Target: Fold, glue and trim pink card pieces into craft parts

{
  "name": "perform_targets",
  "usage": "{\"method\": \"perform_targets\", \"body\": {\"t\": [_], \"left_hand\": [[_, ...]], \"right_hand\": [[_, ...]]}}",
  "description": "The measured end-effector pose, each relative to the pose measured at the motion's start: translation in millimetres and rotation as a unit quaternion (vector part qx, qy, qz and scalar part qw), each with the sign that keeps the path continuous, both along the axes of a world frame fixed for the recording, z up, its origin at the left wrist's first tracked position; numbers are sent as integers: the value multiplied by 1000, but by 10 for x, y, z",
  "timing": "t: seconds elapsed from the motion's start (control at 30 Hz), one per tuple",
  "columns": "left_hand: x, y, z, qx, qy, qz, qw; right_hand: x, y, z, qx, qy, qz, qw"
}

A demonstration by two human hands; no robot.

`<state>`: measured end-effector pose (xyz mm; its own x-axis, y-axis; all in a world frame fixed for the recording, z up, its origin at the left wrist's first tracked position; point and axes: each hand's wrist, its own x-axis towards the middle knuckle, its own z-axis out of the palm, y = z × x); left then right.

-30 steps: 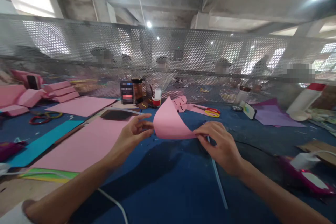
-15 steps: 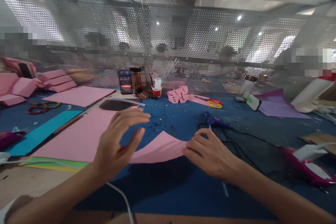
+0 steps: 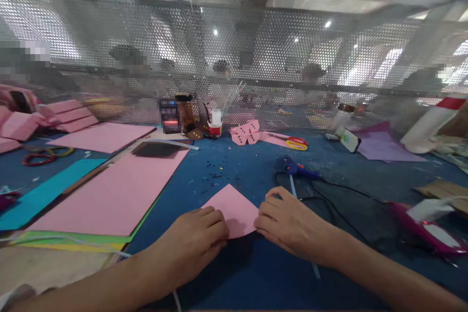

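Observation:
A small piece of pink paper [image 3: 236,209] lies in front of me, its far corner pointing away across the blue tabletop. My left hand [image 3: 199,239] is closed over its left side, with the fingers curled at the paper. At the right corner my right hand [image 3: 280,214] pinches the edge between thumb and fingers. The near edge of the paper bows slightly and casts a shadow. Beyond it are scattered tiny dark bits [image 3: 215,170] and a pink paper butterfly [image 3: 245,132] with black dots.
A blue glue gun [image 3: 298,168] with a black cord lies to the right. Red-and-yellow scissors [image 3: 297,143] sit farther back. Large pink sheets [image 3: 109,195] are stacked at left, beside a teal strip [image 3: 54,190]. A magenta device [image 3: 427,231] stands at far right, and a perforated screen [image 3: 234,48] behind.
My left hand has come down from its raised, open pose and closed on the paper's left side. The paper now lies flatter and less bent. My right hand keeps its hold.

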<state>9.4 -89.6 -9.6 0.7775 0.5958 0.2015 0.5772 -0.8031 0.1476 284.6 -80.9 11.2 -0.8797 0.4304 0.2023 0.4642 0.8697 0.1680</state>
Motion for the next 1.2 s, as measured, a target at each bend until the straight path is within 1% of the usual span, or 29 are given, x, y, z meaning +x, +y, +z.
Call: {"method": "perform_targets", "body": {"t": [0.1, 0.27, 0.47, 0.6, 0.7, 0.8, 0.93, 1.07, 1.2], "left_hand": [[6, 35, -4, -10, 3, 15, 1000], [3, 71, -42, -49, -9, 7, 999], [-32, 116, -81, -108, -39, 12, 993], [-52, 115, -78, -133, -49, 12, 990], [-81, 104, -83, -153, -70, 6, 986], [-106, 94, -104, -150, -101, 6, 984], [-104, 76, -117, -139, -112, 11, 984], [-99, 64, -92, -128, -110, 7, 986], [-116, 74, -99, -141, -110, 31, 983]], "right_hand": [[7, 7, -8, -41, 17, -13, 999], [-15, 16, -85, -113, 36, -25, 993], [-19, 38, -183, -173, 76, -35, 981], [-25, 35, -191, -205, 102, -49, 972], [-41, 21, -186, -244, 126, -57, 960], [-57, 8, -176, -275, 132, -62, 951], [-65, -1, -136, -286, 116, -65, 949], [-65, -16, -92, -276, 98, -68, 954], [-80, -25, -103, -261, 98, -70, 958]]}}
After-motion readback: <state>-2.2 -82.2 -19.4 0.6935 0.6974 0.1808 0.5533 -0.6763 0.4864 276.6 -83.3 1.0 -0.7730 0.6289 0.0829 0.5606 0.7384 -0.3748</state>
